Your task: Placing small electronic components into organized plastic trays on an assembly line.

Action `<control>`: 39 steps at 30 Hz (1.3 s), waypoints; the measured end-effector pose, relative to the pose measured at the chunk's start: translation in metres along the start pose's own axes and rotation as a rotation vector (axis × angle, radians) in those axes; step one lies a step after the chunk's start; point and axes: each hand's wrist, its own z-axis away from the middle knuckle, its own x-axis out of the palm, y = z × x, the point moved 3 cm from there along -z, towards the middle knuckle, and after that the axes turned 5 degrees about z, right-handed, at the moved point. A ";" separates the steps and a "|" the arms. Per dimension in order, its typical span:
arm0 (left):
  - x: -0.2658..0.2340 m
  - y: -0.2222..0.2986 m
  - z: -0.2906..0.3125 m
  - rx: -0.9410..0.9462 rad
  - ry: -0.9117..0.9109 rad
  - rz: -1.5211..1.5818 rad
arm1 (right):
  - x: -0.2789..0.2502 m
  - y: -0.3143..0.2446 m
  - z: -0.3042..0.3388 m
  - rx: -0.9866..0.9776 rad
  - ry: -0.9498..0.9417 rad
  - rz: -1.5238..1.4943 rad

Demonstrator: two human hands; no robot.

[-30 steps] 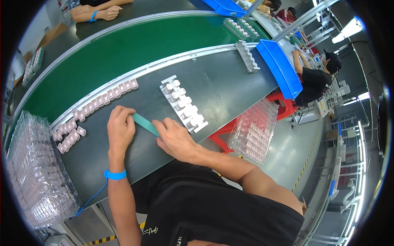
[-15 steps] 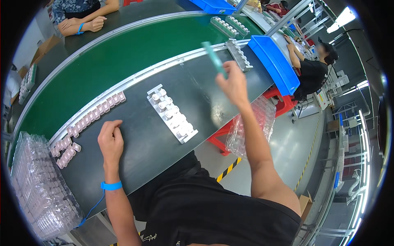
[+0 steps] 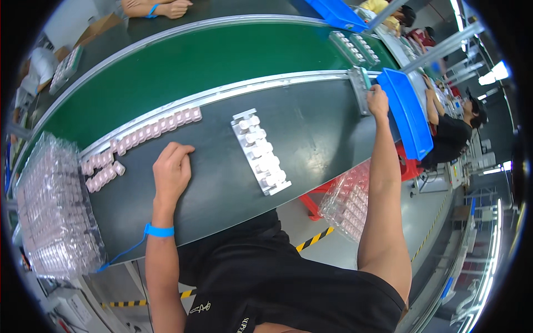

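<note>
My left hand (image 3: 172, 171) rests on the dark table with its fingers curled, and nothing shows in it. To its right lies a silver metal fixture (image 3: 256, 152) with a row of small white parts seated along it. My right hand (image 3: 378, 102) reaches to the far right of the table, closed on a flat green bar (image 3: 365, 79). The bar lies along a second metal fixture (image 3: 357, 91); my fingers partly hide its near end. Several pale pink parts (image 3: 158, 129) stand in a row along the conveyor's edge, left of the first fixture.
A green conveyor belt (image 3: 222, 61) runs beyond the table, carrying filled green holders (image 3: 347, 47). A blue bin (image 3: 408, 119) stands beside my right hand. Stacked clear plastic trays (image 3: 55, 216) sit at the left. A co-worker's hands (image 3: 176, 9) rest across the belt.
My right hand has moved to the far-right fixture, bringing the green bar from mid-air down onto it. My left hand stays curled on the table. The whole view has shifted.
</note>
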 end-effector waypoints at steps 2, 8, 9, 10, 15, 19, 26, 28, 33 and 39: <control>-0.004 -0.002 0.003 -0.013 0.008 -0.030 | 0.000 -0.021 0.009 0.036 0.025 0.065; -0.009 -0.005 0.009 0.029 0.019 -0.086 | -0.030 -0.135 0.090 -0.241 0.143 -0.332; -0.011 -0.005 0.012 0.029 0.023 -0.089 | -0.037 -0.162 0.112 -0.285 0.089 -0.410; -0.009 -0.007 0.013 0.048 0.038 -0.075 | -0.041 -0.179 0.132 -0.303 0.059 -0.476; -0.020 -0.004 0.012 0.056 0.083 -0.083 | -0.041 -0.219 0.194 -0.377 0.020 -0.464; -0.074 -0.010 0.033 -0.035 0.253 -0.222 | -0.041 -0.225 0.194 -0.381 0.000 -0.440; -0.156 -0.048 0.061 -0.197 0.281 -0.529 | -0.039 -0.232 0.194 -0.366 -0.018 -0.392; -0.166 -0.045 0.041 -0.151 0.236 -0.563 | -0.039 -0.232 0.193 -0.372 -0.011 -0.370; -0.157 -0.095 0.002 -0.189 0.088 -0.672 | -0.038 -0.232 0.194 -0.346 -0.006 -0.373; -0.147 -0.109 -0.016 -0.289 -0.073 -0.706 | -0.041 -0.235 0.194 -0.309 -0.021 -0.367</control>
